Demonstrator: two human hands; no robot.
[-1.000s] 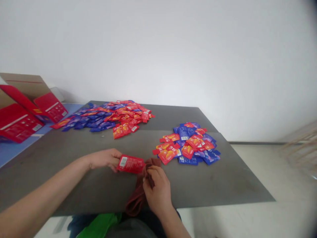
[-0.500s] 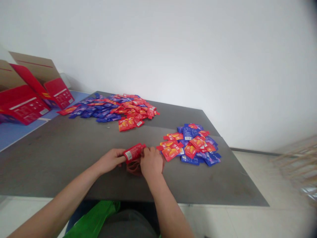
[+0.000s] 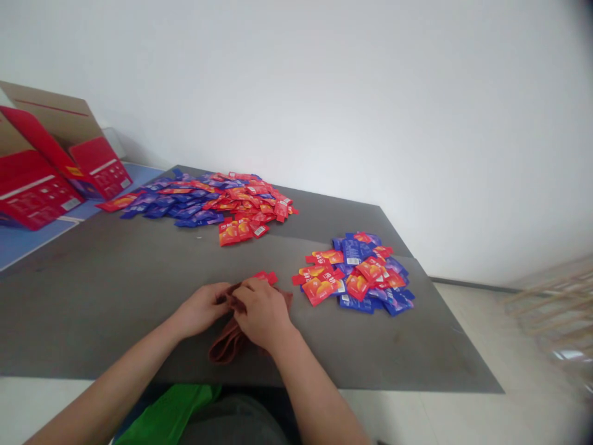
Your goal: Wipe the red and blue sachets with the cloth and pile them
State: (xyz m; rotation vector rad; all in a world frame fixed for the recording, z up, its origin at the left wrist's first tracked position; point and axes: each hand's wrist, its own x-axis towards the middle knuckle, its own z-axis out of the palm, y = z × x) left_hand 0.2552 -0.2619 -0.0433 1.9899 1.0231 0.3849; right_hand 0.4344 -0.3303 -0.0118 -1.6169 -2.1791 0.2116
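Note:
A brown cloth (image 3: 226, 345) is bunched between my hands near the table's front edge, with a loose fold hanging towards me. My left hand (image 3: 201, 311) has its fingers closed at the cloth's left side. Across the top of the cloth lies my right hand (image 3: 262, 311), its fingers curled and gripping it. The end of a red packet (image 3: 267, 277) sticks out behind my right hand; the rest of it is hidden by cloth and fingers. Whether my left fingertips also touch the packet, I cannot tell.
A smaller pile of red and blue packets (image 3: 356, 272) lies right of my hands on the dark grey table (image 3: 115, 290). Farther back spreads a larger packet pile (image 3: 208, 198). Open red cartons (image 3: 97, 164) stand at the left on a blue surface (image 3: 28, 241).
My right hand has moved left and the cloth with it, now covering most of the red packet that showed plainly in my left hand. The view has shifted slightly.

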